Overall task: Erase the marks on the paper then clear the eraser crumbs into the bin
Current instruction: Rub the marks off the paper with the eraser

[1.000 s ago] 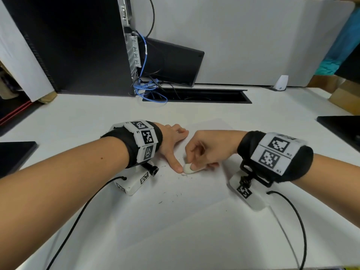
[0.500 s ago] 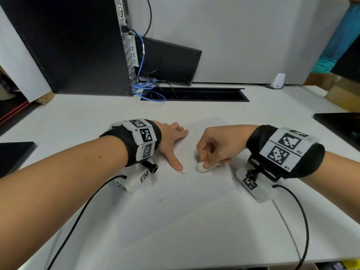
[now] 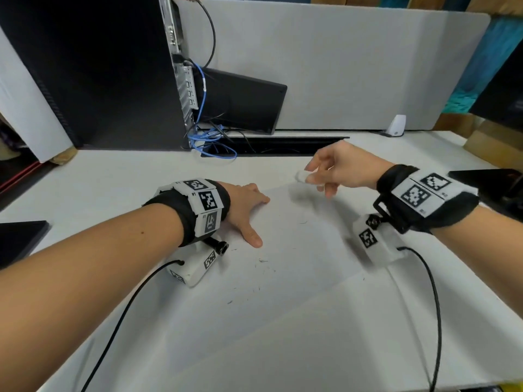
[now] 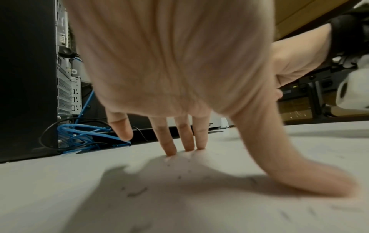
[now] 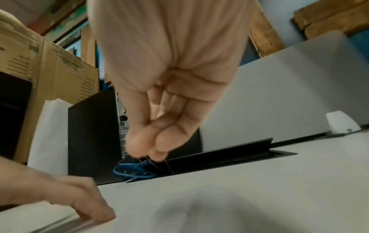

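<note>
Your right hand (image 3: pixel 339 171) now lifted off the paper (image 3: pixel 283 273) toward the far edge, white eraser (image 3: pixel 301 176) pinched in its fingertips, your left hand (image 3: pixel 246 210) flat with fingers spread pressing the sheet, dark eraser crumbs (image 3: pixel 263 261) scattered across it on the worktop (image 3: pixel 85 179)

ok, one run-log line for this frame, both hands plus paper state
left hand: flat, pressing paper | right hand: raised above paper, pinching eraser | crumbs: scattered on paper | bin: not in view
</note>
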